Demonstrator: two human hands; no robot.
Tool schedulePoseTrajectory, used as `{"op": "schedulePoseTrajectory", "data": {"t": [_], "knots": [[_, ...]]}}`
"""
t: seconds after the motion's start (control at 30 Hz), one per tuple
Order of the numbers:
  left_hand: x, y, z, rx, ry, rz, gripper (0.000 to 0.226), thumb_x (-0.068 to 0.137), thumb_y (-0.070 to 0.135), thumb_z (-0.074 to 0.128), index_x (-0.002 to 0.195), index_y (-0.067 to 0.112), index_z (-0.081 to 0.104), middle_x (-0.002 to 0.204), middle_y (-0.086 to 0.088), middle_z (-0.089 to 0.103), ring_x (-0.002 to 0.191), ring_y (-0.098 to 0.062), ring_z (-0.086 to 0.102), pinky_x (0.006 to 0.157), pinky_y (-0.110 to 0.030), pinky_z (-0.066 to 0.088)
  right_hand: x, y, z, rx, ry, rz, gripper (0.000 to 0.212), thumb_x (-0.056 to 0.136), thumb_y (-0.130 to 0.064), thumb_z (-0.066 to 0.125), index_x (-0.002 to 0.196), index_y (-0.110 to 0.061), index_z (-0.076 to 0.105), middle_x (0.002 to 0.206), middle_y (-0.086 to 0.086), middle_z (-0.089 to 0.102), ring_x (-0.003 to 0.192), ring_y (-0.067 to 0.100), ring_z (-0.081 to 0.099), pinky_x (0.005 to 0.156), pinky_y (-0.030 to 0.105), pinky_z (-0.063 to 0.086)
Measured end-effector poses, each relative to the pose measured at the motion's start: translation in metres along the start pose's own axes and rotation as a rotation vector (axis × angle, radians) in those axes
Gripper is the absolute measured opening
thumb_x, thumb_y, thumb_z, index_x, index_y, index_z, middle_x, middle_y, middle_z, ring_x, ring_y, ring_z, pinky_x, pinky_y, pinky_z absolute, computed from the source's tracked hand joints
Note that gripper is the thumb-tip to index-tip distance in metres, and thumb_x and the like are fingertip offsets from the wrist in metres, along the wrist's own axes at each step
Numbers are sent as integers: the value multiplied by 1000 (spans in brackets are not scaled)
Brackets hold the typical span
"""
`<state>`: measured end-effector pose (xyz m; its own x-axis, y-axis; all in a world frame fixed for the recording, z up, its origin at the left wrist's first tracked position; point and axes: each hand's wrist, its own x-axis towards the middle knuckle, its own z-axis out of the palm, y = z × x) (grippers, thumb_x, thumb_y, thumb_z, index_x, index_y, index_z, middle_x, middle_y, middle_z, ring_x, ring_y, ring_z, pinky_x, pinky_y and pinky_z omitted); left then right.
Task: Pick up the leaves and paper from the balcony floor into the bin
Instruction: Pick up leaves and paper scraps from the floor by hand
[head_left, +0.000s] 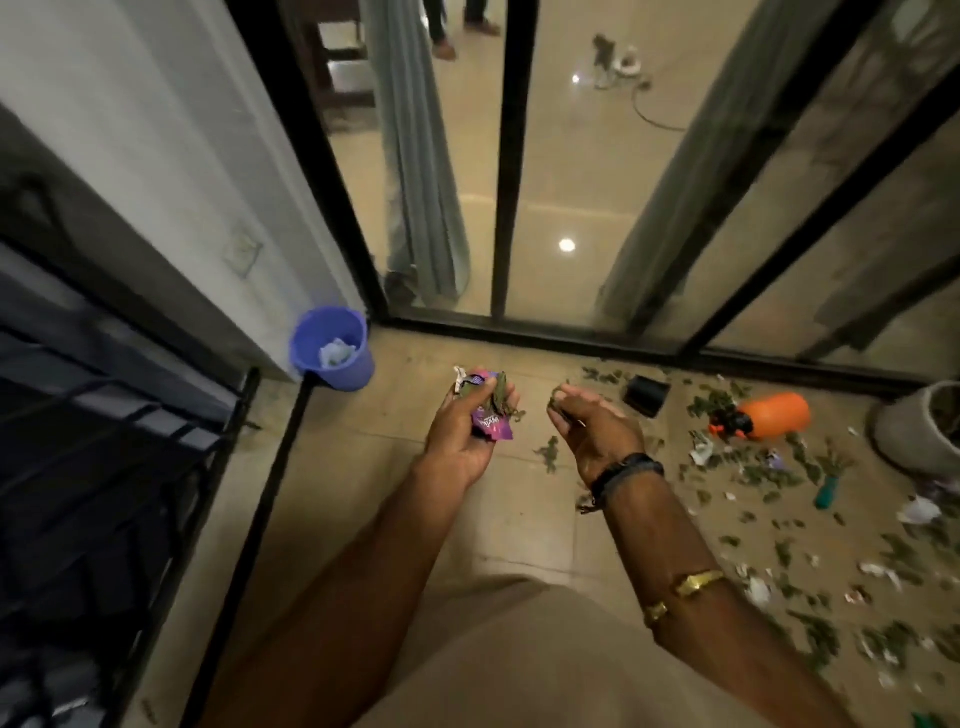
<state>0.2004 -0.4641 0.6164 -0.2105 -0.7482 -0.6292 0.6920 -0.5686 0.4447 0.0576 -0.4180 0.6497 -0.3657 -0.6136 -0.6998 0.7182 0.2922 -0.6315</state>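
The job is only partly done, by my judgement. The blue bin (358, 371) stands at the far left, against the wall (171, 156) in the corner by the door frame, and already holds a pale crumpled paper (337, 353). Both hands are loaded but well short of the bin. The left hand (460, 436) curls its fingers round a purple wrapper (491, 418) along with some dry leaves. The right hand (597, 431), just right of it, is cupped with its fingers bent over a small clump of leaves (558, 402). This handful has not yet been dropped in. Most of the litter is left: scattered leaves (769, 473) and torn paper scraps (917, 509) cover the right side of the floor, from the door track down to the near right corner, with one stray sprig below the hands. The near-left stretch of the beige tiled floor (395, 519) looks largely picked over. Among the mess sit an orange spray bottle (774, 413) on its side, a black box (647, 395), a green-handled tool (827, 491) and a grey pot (904, 431) at the right edge. A dark metal railing (104, 467) runs along the left. At the far side, black-framed glass doors (571, 182) with grey curtains (421, 182) show a lit room with a glossy floor.
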Motion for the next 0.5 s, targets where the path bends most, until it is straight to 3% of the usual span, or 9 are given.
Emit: {"op": "schedulePoseTrajectory", "data": {"t": [0.17, 0.37, 0.5], "knots": [[12, 103, -55, 1, 20, 78, 20, 91, -4, 61, 109, 5, 61, 92, -18, 71, 81, -24, 72, 79, -37, 61, -3, 51, 113, -33, -120, 42, 17, 83, 14, 66, 93, 1, 69, 89, 13, 71, 85, 23, 70, 74, 29, 62], [36, 199, -108, -20, 119, 160, 39, 89, -2, 65, 127, -1, 58, 99, -19, 69, 85, -25, 71, 75, -34, 61, 9, 96, 222, -137, -202, 121, 16, 83, 16, 65, 93, 3, 68, 86, 11, 72, 82, 22, 70, 70, 28, 62], [72, 246, -128, -56, 148, 173, 25, 90, -1, 62, 114, 2, 64, 95, -17, 68, 82, -23, 69, 81, -34, 58, 41, 118, 290, -225, -234, 164, 16, 83, 15, 66, 91, 1, 70, 85, 11, 73, 74, 19, 73, 66, 27, 61]]}}
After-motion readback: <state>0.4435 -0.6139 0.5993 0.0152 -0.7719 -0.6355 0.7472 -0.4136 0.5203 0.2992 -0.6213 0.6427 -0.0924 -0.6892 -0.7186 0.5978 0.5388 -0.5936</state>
